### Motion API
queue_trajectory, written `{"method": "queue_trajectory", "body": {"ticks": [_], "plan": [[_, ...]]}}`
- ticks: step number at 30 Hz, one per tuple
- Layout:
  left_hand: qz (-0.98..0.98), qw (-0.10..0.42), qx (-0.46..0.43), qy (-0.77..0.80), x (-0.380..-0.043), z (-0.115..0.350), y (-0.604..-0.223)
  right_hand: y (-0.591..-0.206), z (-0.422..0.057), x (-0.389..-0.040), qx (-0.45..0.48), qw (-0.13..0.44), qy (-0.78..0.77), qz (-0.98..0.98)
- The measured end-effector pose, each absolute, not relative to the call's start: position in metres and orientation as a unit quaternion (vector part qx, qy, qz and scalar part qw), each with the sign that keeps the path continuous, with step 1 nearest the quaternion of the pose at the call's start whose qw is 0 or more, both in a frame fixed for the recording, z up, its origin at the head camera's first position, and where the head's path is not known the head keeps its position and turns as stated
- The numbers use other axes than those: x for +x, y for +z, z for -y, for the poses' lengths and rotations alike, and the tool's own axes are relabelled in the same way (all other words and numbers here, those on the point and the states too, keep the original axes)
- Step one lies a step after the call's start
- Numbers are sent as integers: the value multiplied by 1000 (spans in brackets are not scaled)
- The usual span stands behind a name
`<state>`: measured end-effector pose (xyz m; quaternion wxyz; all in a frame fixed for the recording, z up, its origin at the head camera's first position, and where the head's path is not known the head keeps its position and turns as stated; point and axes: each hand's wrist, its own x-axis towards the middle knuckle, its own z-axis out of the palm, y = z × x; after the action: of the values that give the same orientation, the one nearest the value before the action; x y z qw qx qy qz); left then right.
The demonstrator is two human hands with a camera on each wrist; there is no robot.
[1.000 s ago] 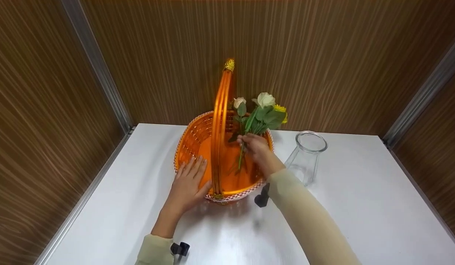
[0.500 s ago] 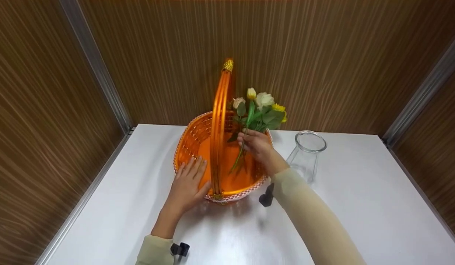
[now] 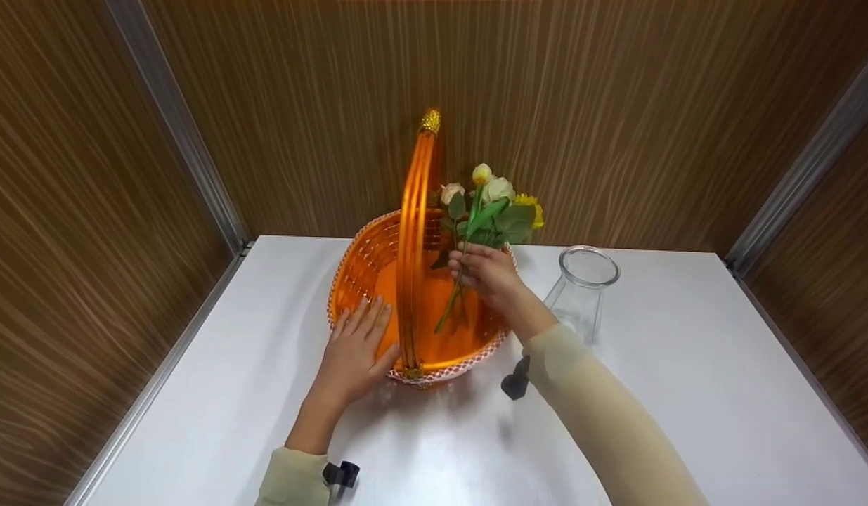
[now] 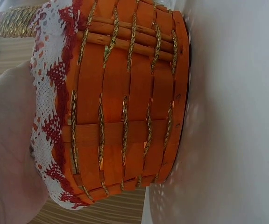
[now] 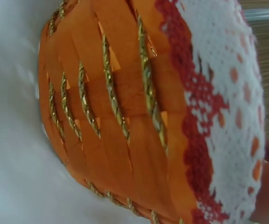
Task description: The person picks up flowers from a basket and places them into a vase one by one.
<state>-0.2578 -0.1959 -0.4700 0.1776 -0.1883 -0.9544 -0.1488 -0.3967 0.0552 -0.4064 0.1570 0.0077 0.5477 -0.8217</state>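
My left hand [image 3: 353, 358] rests over the near left rim of an orange woven basket [image 3: 456, 368], fingers straight and pointing inside. The left wrist view shows the palm edge of the left hand [image 4: 8, 144] against the white-and-red lace trim [image 4: 50, 107]. Over the basket's right side, my right hand [image 3: 493, 274] pinches the green stem of a pale yellow tulip [image 3: 482, 174], its lower end slanting down into the basket. Behind that hand are a white rose [image 3: 498, 188], a pinkish rose [image 3: 452, 193] and a yellow flower [image 3: 532, 209] with green leaves.
A clear glass vase [image 3: 590, 284] stands on the white table [image 3: 658, 337] right of the basket. The tall orange basket handle [image 3: 410, 246] arches up between my hands. Wood-grain panels [image 3: 581, 105] enclose the table at the back and sides.
The tulip's head has come into sight above the other flowers, and its stem's lower end has swung left. My left hand stays on the rim; the whole view has shifted slightly.
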Motion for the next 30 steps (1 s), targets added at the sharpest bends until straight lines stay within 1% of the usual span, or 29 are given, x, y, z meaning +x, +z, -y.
{"method": "queue_trajectory", "body": {"ticks": [9,14,21,30], "plan": [[953,178,-192,-152,-260,198,-469,-394,-63,-386,-8,132,-816,-563],[956,169,-188,-147,-260,199,-470,-386,-69,-379,-20,120,-811,-572],[952,191,-193,-140,-261,201,-471,-378,-81,-371,-45,116,-822,-556],[956,176,-190,-141,-262,202,-471,-372,-100,-361,-48,92,-821,-562]]}}
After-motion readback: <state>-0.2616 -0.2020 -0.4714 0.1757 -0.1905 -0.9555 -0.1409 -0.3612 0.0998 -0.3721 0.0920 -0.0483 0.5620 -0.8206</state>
